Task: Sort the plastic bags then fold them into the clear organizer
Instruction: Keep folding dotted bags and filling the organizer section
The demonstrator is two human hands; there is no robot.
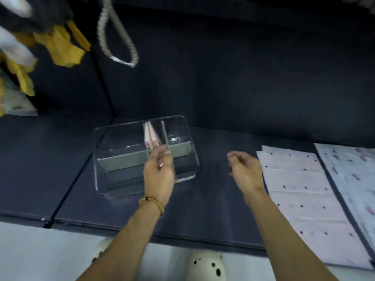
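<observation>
One folded bag (151, 136) stands upright in a rear compartment of the clear organizer (113, 159), which sits at about 11 o'clock from the centre of the dark mat (213, 199). The left hand (159, 173) pinches the bag's lower edge, while the right hand (245, 169) hovers loosely curled and empty at 3 o'clock of the organizer. Most of the work seems left: flat dotted bags (300, 191) lie at 4 o'clock, and the other compartments look empty.

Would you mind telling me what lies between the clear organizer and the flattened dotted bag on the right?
Only the right hand, hovering above bare dark mat, separates the clear organizer from the dotted bag in the head view.
</observation>
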